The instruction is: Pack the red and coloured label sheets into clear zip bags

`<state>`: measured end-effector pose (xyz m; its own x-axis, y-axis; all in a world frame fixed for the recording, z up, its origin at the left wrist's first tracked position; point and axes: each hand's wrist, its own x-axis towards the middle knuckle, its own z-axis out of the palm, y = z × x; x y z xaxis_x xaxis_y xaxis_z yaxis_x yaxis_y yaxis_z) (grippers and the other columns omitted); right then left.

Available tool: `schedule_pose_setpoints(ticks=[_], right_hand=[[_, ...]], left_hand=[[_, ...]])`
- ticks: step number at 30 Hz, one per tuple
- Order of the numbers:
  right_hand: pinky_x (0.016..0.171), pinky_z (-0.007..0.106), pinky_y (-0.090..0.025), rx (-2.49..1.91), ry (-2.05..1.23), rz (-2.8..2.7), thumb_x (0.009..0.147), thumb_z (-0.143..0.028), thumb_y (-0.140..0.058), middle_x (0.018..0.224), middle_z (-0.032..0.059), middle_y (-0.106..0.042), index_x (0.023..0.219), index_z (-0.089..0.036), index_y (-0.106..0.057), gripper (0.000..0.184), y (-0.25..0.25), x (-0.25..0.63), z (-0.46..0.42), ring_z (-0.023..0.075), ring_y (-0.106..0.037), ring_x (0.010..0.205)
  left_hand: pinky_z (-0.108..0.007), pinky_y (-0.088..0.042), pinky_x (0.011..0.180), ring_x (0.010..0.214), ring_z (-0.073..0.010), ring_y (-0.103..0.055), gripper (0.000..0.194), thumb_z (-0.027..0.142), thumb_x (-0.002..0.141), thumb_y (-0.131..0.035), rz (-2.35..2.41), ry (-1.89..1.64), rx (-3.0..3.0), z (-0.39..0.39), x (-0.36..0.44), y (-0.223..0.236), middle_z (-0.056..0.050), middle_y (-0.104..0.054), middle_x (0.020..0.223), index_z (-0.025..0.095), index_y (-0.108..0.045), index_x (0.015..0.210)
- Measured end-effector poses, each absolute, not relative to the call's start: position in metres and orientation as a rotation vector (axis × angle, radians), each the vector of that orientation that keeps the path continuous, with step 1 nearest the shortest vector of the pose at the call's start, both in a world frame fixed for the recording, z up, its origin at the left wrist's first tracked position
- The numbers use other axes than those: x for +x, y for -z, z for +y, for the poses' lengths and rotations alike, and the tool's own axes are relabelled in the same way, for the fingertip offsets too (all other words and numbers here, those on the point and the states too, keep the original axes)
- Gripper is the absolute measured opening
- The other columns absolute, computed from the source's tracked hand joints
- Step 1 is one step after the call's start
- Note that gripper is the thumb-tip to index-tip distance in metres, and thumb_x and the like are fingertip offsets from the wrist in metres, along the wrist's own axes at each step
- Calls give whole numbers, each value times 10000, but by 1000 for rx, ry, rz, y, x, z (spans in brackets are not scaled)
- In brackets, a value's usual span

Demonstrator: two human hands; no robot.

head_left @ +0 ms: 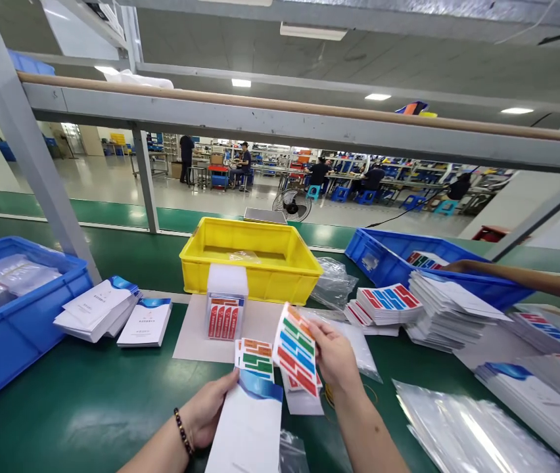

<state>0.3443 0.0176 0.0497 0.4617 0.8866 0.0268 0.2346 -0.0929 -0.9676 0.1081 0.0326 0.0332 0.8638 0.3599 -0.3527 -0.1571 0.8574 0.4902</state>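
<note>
Head view, items as held and laid out. Left hand (208,410), mine, beaded bracelet (183,430) at the wrist: fingers grasping the left edge of a white leaflet (245,430) with a blue band, low and centre before me; a striped card (257,358) shows beyond its top. Side hold, I judge, so the print lies uncovered. Right hand (334,355), mine: fingers pinching a striped sheet (297,351) by its right edge, tilted, just beside the card; one sheet or several, I cannot tell. Edge hold probably leaves its face clear.

Clear-sided box (228,279), one, upright on a pale mat (188,335), red-printed cards (224,320) inside, before a yellow bin (280,282). Leaflet stack (97,309), left, by a blue bin (23,355); striped stack (388,302), right, by a second blue bin (373,259). Grouped by kind, presumably for easy reach. Clear plastic bags (472,427), lower right, lying flat.

Surface: green desk (87,401), smooth, faintly glossy. Room: broad workshop, pale floor (117,184), ceiling lights (313,31), metal frame (280,118) overhead, fan (294,205) beyond the desk, people (319,174) seated and standing far off.
</note>
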Motion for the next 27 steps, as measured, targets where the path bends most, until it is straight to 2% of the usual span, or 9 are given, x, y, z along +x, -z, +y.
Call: schedule_pose_setpoints(ticks=[2, 4, 7, 10, 13, 15, 18, 21, 27], right_hand=[[338, 225, -333, -1587, -853, -1018, 689, -611, -521, 516, 15, -601, 856, -134, -608, 513, -46, 325, 7, 120, -468, 355], [310, 216, -319, -1587, -935, -1048, 666, -554, -592, 493, 12, -607, 800, -133, -639, 444, -37, 302, -1, 116, -461, 329], [390, 232, -418, -1577, -950, -1179, 736, -451, -564, 598, 33, -666, 805, -139, -664, 335, -26, 281, -7, 140, -551, 427], [642, 248, -488, -1796, -579, -1419, 841, -361, -435, 773, 48, -693, 825, -167, -668, 304, -26, 294, -6, 172, -631, 705], [769, 283, -445, -2121, -220, -1429, 875, -321, -347, 865, 80, -662, 864, -164, -656, 346, -31, 326, -5, 196, -604, 835], [778, 333, -425, -2269, -168, -1386, 857, -332, -381, 908, 123, -633, 895, -134, -648, 334, -31, 344, -5, 241, -585, 874], [736, 359, -415, -2449, -156, -1400, 795, -377, -489, 878, 145, -619, 823, -123, -655, 304, -27, 354, -3, 290, -571, 881], [705, 336, -408, -2548, -168, -1446, 770, -405, -527, 815, 117, -628, 722, -151, -642, 283, -23, 352, -2, 277, -576, 850], [710, 325, -398, -2625, -127, -1482, 778, -403, -534, 850, 125, -638, 754, -147, -628, 274, -27, 349, -1, 267, -578, 858]], left_hand=[[-427, -357, 965, 1030, -311, -597, 599, 519, 813, -446, 364, -314, 414, 33, 113, -27, -208, -644, 1109, 26, -565, 1130], [-432, -370, 950, 999, -317, -612, 636, 551, 796, -451, 353, -347, 404, 32, 114, -21, -218, -651, 1090, 20, -564, 1127], [-406, -431, 861, 822, -283, -674, 436, 381, 758, -610, 471, -388, 476, 32, 111, -13, -200, -711, 914, 20, -622, 1003], [-405, -451, 813, 781, -280, -682, 317, 221, 695, -693, 553, -390, 509, 33, 106, -16, -172, -726, 835, 38, -629, 946], [-408, -457, 818, 855, -299, -669, 403, 251, 658, -726, 468, -327, 450, 34, 101, -24, -171, -722, 874, 43, -611, 984], [-393, -470, 803, 863, -295, -669, 427, 265, 646, -736, 395, -316, 412, 36, 99, -27, -168, -722, 892, 45, -608, 988], [-369, -488, 773, 831, -277, -681, 363, 254, 695, -696, 410, -336, 381, 38, 99, -27, -171, -724, 898, 39, -609, 974], [-360, -500, 742, 800, -271, -689, 313, 239, 738, -655, 476, -357, 392, 39, 99, -25, -177, -725, 895, 35, -605, 970], [-367, -504, 741, 778, -272, -692, 326, 223, 733, -660, 526, -373, 435, 39, 100, -19, -159, -733, 835, 38, -596, 994]])
